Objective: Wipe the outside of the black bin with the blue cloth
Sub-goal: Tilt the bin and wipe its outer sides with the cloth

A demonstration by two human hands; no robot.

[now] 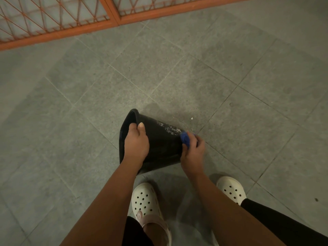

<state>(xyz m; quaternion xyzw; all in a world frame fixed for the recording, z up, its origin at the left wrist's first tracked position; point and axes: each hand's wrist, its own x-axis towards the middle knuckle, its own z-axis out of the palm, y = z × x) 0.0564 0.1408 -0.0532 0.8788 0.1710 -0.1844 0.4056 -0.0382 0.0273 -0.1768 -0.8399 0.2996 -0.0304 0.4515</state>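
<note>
Left hand (136, 142) is hooked over the rim of the black bin (163, 141), thumb on the outside wall and fingers tucked inside the mouth, so we're gripping it. Right hand (192, 153) is bunched round the blue cloth (185, 139), pinching it vs the bin's outer wall at the base end. Bin's tipped well over above the grey tiled floor (230, 77), mouth facing left, base to the right, just in front of our feet; can't tell how much of it touches the tiles. White foam (168, 128) sits on the upper side of the wall, right beside the cloth. Our white clogs (145, 199) are at the bottom of the view, w/ an orange metal grille (58, 23) along the top edge.
</note>
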